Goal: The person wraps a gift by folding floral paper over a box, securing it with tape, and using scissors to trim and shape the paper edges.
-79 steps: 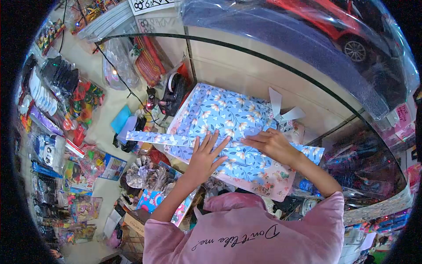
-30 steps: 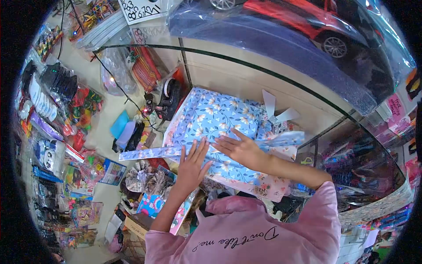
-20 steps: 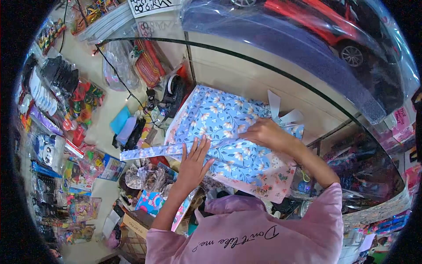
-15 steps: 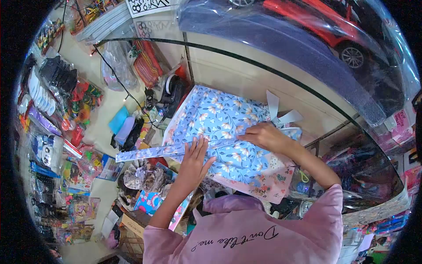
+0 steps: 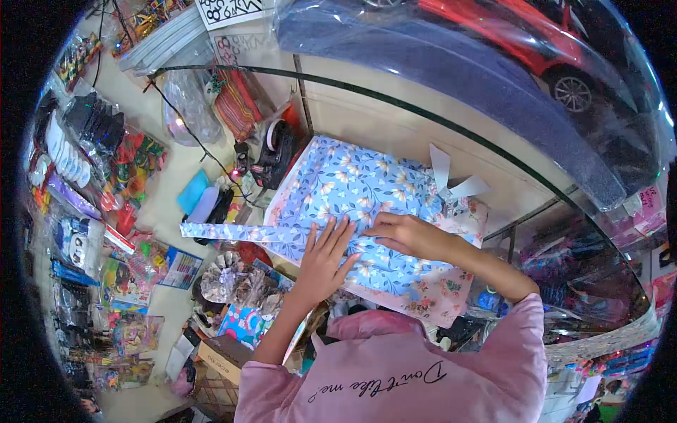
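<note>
A sheet of blue floral wrapping paper (image 5: 388, 180) lies under both hands. Across it runs a long, narrow folded strip of the same floral paper (image 5: 240, 233), its free end sticking out past the left edge. My left hand (image 5: 324, 261) rests flat on the strip with the fingers spread. Close to its right, my right hand (image 5: 409, 236) pinches the strip between thumb and fingers; its fingertips are partly hidden. Pink floral paper (image 5: 443, 296) shows beneath the blue sheet. White paper blades (image 5: 441, 168) stick up at the upper right of the sheet.
A black tape dispenser (image 5: 276, 144) stands left of the paper. A curved glass edge (image 5: 423, 111) arches behind, with a packaged red toy car (image 5: 508, 35) above it. Packaged goods (image 5: 77, 240) crowd the left. A cardboard box (image 5: 222, 359) sits near my left arm.
My right hand has slid left along the strip, closer to my left hand. The free end of the strip has shifted slightly up and to the left. My left hand stays flat.
</note>
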`<act>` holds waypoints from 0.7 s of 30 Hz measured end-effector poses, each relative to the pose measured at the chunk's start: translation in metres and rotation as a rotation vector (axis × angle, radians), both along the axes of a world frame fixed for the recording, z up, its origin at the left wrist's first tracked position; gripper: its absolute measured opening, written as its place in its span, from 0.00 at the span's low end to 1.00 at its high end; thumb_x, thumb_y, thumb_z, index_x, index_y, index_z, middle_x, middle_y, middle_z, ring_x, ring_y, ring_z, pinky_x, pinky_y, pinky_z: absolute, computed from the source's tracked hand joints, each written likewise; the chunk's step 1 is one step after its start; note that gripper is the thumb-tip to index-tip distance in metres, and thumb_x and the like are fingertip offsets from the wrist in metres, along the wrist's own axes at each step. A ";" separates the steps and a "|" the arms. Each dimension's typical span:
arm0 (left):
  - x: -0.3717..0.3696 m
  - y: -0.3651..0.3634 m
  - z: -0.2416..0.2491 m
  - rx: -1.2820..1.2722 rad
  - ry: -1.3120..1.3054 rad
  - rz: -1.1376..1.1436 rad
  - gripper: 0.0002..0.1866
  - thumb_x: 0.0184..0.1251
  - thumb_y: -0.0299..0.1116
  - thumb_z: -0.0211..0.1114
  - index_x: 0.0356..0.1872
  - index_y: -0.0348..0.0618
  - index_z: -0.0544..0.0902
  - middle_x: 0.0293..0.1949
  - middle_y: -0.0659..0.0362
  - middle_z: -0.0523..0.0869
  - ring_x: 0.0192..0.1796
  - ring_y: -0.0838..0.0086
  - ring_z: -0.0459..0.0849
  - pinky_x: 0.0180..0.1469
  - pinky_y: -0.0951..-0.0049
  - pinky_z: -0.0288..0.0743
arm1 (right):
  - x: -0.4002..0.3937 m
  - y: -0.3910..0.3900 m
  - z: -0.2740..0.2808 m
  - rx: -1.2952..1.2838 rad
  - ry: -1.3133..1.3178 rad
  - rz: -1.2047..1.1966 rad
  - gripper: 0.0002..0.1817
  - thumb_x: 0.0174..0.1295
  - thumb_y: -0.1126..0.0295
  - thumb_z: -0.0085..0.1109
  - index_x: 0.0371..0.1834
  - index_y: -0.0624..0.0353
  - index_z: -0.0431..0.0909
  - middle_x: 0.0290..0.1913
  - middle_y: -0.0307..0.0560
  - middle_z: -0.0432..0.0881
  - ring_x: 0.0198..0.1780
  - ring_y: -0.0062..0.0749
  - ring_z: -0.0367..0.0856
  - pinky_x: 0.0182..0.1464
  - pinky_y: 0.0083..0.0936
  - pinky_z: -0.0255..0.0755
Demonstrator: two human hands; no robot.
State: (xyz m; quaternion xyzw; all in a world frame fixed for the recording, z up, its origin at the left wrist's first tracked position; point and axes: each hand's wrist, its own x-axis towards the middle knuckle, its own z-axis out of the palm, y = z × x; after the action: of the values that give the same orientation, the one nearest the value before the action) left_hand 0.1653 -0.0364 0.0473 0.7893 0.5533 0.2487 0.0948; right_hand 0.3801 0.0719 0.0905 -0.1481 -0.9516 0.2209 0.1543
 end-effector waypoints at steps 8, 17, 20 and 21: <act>-0.005 -0.001 0.002 0.000 0.065 -0.029 0.31 0.70 0.48 0.56 0.71 0.49 0.65 0.72 0.55 0.65 0.74 0.55 0.60 0.74 0.48 0.47 | 0.023 0.007 -0.007 0.350 -0.006 0.010 0.17 0.57 0.69 0.59 0.51 0.51 0.80 0.33 0.42 0.77 0.33 0.35 0.81 0.36 0.32 0.79; -0.009 0.006 0.004 0.012 -0.033 -0.024 0.28 0.71 0.43 0.56 0.70 0.49 0.66 0.66 0.51 0.73 0.68 0.55 0.70 0.73 0.52 0.53 | 0.032 0.006 0.006 0.368 -0.120 0.006 0.22 0.56 0.72 0.57 0.56 0.51 0.77 0.35 0.41 0.82 0.29 0.35 0.81 0.31 0.29 0.77; -0.004 0.013 0.013 0.041 -0.077 -0.004 0.25 0.70 0.40 0.57 0.67 0.47 0.70 0.60 0.50 0.79 0.65 0.54 0.74 0.71 0.52 0.56 | 0.030 0.001 0.011 0.360 -0.120 -0.012 0.24 0.56 0.73 0.56 0.59 0.53 0.76 0.36 0.43 0.84 0.30 0.36 0.83 0.33 0.30 0.78; -0.002 0.015 0.016 0.046 -0.075 0.001 0.24 0.70 0.39 0.57 0.66 0.47 0.72 0.59 0.50 0.80 0.66 0.54 0.74 0.72 0.51 0.56 | 0.029 0.000 0.012 0.345 -0.124 -0.018 0.24 0.55 0.74 0.56 0.59 0.54 0.75 0.37 0.44 0.84 0.31 0.36 0.83 0.33 0.31 0.78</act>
State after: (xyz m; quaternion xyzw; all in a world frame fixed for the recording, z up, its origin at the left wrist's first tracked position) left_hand 0.1629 -0.0215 0.0632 0.7812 0.5438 0.2909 0.0970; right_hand 0.4088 0.0718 0.1020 -0.1414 -0.9817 0.0434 0.1202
